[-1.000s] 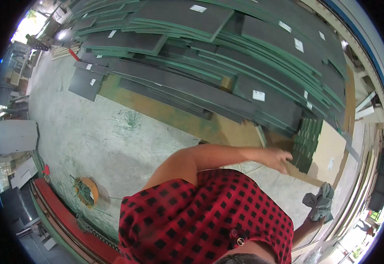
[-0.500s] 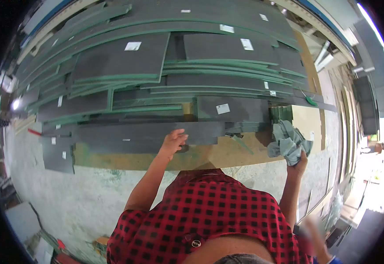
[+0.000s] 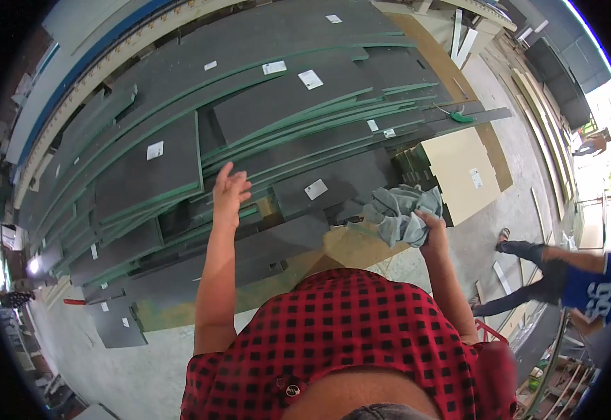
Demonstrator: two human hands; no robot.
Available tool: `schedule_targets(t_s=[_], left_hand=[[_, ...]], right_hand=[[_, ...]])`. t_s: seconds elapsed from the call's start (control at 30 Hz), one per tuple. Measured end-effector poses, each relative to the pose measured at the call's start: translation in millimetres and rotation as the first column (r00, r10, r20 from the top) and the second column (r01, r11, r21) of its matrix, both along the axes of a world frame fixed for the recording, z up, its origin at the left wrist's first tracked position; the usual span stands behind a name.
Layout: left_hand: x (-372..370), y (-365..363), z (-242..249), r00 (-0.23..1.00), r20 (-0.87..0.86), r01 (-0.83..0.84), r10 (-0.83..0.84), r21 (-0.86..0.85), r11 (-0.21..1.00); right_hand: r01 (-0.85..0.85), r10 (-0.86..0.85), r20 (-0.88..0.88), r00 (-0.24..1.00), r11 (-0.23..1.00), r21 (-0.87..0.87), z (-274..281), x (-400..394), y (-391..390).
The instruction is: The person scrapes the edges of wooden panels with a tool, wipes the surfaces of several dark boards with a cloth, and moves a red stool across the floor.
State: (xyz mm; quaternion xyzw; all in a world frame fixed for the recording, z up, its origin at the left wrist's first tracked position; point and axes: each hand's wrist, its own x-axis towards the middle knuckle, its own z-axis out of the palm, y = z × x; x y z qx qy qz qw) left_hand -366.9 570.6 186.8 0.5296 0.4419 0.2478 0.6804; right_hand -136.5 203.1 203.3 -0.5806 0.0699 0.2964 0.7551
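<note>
A crumpled grey-green cloth [image 3: 405,213] is bunched in my right hand [image 3: 434,235], which is closed around its lower right side. My left hand [image 3: 231,193] is raised over the stacked boards with its fingers apart and nothing in it. Beneath it lie dark grey panels with green edges, among them a wide labelled panel [image 3: 150,157] to its left. A smaller dark panel [image 3: 305,192] with a white label is between my two hands. Just right of the cloth stands a stack topped by a cream board [image 3: 459,168].
A tool with a green handle [image 3: 461,117] lies on the boards at the far right. A red-handled object [image 3: 75,302] is at the left end. Another person in a blue shirt [image 3: 596,287] is at the right, by long strips on the concrete floor [image 3: 186,350].
My view has turned, so the boards appear slanted. My left hand has moved farther over the stack. The cloth, still in my right hand, is now nearer the middle. The other person shows more fully.
</note>
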Motion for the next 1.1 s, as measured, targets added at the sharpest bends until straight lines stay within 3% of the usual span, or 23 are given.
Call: schedule_targets(t_s=[0.2, 0.3, 0.4, 0.57, 0.97, 1.03, 1.07, 1.1], left_hand=[[42.3, 50.6, 5.2, 0.987, 0.001, -0.160, 0.160, 0.005, 0.987], [55.3, 69.9, -10.1, 0.978, 0.036, -0.193, 0.206, -0.225, 0.955], [62.3, 71.9, -14.4, 0.971, 0.092, -0.177, 0.220, -0.336, 0.925], [65.2, 80.1, -17.9, 0.945, 0.062, -0.278, 0.322, -0.370, 0.886], [66.8, 79.6, -10.2, 0.966, 0.086, -0.184, 0.244, -0.434, 0.882], [62.7, 68.0, 1.9, 0.938, 0.268, -0.091, 0.218, -0.415, 0.905], [62.9, 59.6, 8.3, 0.936, 0.275, -0.091, 0.221, -0.418, 0.904], [66.1, 47.0, 21.0, 0.912, 0.359, -0.035, 0.200, -0.417, 0.908]], right_hand=[[-0.032, 0.040, -0.091, 0.995, 0.995, 0.089, -8.2, 12.3, -5.0], [-0.036, 0.051, -0.121, 0.991, 0.992, 0.120, -15.4, 27.6, -16.9], [-0.022, 0.046, -0.162, 0.986, 0.989, 0.146, -23.3, 42.7, -21.2], [-0.022, 0.057, -0.156, 0.986, 0.976, 0.217, -20.7, 59.2, -16.1], [-0.068, 0.143, -0.202, 0.969, 0.939, 0.337, -10.2, 81.7, 33.8], [-0.093, 0.166, -0.163, 0.973, 0.919, 0.383, -0.4, 82.4, 52.3], [-0.118, 0.190, -0.130, 0.973, 0.896, 0.428, 6.8, 81.6, 65.8], [-0.134, 0.170, -0.065, 0.983, 0.919, 0.371, 30.1, 74.9, 85.9]])
